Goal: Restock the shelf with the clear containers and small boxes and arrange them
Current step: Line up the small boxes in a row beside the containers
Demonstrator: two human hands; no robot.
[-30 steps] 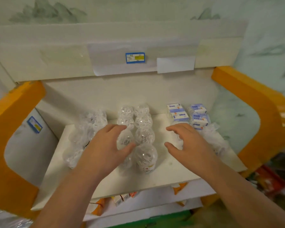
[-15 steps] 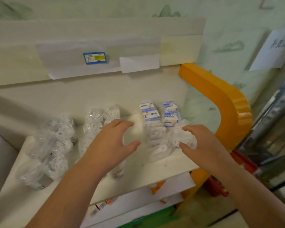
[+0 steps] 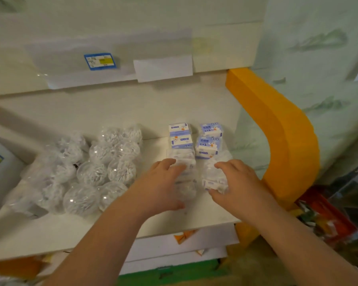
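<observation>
You had a blue and yellow price tag (image 3: 99, 61) stuck on the edge of the upper shelf, far and left of centre, with a blank white paper slip (image 3: 163, 68) just to its right. An orange side panel (image 3: 277, 129) curved down on the right. Behind it you saw pale green patterned wallpaper (image 3: 314, 58). Red packages (image 3: 327, 215) lay blurred at the near right.

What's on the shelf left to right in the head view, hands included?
Clear round containers → left hand on wrapped packs → right hand on another wrapped pack → orange shelf end panel. Blue-and-white small boxes sit behind the hands.
</observation>
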